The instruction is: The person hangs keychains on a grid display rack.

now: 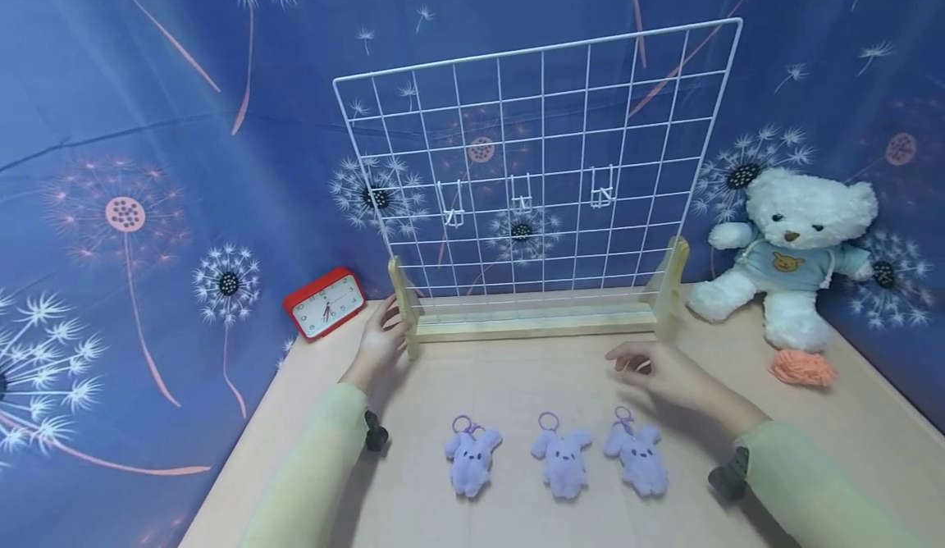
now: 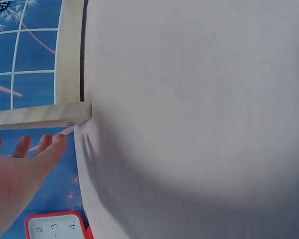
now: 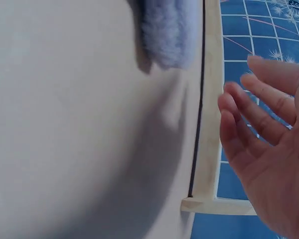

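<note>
A white wire grid panel (image 1: 542,50) stands upright in a pale wooden base (image 1: 531,331), with three white wire hooks (image 1: 601,197) hung on it. Beside the base's left foot is my left hand (image 1: 380,339), fingers loosely bent; the left wrist view shows a small gap between fingers and wood. My right hand (image 1: 660,372) hovers over the table before the base's right end, its fingers relaxed and holding nothing. Closer to me lie three lilac plush keychains, the left one (image 1: 470,464), the middle one (image 1: 564,468) and the right one (image 1: 642,464), each with a purple ring.
A red alarm clock (image 1: 328,306) sits left of the base, near my left hand. On the right, a white teddy bear (image 1: 790,273) in a blue top sits behind a bundle of orange yarn (image 1: 803,367). Blue dandelion-print cloth (image 1: 295,121) hangs behind the table.
</note>
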Motion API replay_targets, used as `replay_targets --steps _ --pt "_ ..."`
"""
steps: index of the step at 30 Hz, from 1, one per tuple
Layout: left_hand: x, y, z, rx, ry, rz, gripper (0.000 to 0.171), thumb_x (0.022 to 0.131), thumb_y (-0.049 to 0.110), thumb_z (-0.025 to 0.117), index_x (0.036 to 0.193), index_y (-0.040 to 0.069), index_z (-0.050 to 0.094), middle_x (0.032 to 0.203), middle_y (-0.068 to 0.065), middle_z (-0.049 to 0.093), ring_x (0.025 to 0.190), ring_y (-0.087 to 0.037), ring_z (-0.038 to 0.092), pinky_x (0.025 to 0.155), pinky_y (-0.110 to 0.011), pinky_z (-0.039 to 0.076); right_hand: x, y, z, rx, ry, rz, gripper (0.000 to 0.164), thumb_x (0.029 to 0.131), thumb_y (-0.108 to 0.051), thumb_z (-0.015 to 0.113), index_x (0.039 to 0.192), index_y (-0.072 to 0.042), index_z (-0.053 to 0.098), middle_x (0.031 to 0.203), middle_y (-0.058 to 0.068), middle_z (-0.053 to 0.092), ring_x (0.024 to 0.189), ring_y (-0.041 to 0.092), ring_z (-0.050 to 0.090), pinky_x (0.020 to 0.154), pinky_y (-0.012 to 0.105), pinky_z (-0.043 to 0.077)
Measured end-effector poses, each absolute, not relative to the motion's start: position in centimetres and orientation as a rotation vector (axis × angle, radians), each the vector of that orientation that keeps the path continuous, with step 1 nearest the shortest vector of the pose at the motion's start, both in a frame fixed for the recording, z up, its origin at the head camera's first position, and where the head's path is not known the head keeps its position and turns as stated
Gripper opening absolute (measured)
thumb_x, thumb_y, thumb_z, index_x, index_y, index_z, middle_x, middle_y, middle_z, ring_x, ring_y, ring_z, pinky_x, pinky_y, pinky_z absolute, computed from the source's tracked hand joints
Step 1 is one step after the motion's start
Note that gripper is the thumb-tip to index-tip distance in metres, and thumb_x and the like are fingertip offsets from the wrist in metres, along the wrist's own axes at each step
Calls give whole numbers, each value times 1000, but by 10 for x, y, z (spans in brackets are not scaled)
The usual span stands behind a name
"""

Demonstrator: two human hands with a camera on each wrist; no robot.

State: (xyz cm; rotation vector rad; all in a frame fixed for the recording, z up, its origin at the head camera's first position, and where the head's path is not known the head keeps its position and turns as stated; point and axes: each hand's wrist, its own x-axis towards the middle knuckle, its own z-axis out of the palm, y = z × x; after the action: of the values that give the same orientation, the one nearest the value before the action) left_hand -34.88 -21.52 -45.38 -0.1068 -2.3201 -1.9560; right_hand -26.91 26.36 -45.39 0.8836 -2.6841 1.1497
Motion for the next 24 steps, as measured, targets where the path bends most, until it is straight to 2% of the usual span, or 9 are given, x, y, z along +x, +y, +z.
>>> replay_targets --steps 7,11,16,24 --pt "-350 -213 -454 -130 -2370 -1863 58 105 3 53 159 3 30 154 -33 37 133 -53 43 107 -60 42 -265 267 -460 1011 -2837 1225 23 88 -13 79 108 -3 75 99 3 74 90 14 67 83 33 57" --pt "-351 -212 -455 -137 -2366 -1866 58 105 2 52 159 3 31 153 -33 37 132 -54 44 107 -61 42 -262 268 -462 1037 -2912 1262 23 86 -18 81 105 -7 76 98 -1 71 90 17 64 82 31 54" --pt "-350 -211 -454 -129 -2352 -1891 58 105 1 51 159 2 31 153 -33 37 130 -54 45 106 -61 43 -262 271 -464 1073 -2935 1256 23 83 -16 83 104 -10 75 97 -3 66 90 17 59 80 29 52" --pt "-351 -209 -455 -122 -2340 -1897 58 104 1 52 159 2 31 153 -33 37 132 -54 44 106 -61 43 -264 273 -469 1136 -2906 1256 20 80 -12 83 94 -15 70 88 -3 60 83 16 56 72 28 49"
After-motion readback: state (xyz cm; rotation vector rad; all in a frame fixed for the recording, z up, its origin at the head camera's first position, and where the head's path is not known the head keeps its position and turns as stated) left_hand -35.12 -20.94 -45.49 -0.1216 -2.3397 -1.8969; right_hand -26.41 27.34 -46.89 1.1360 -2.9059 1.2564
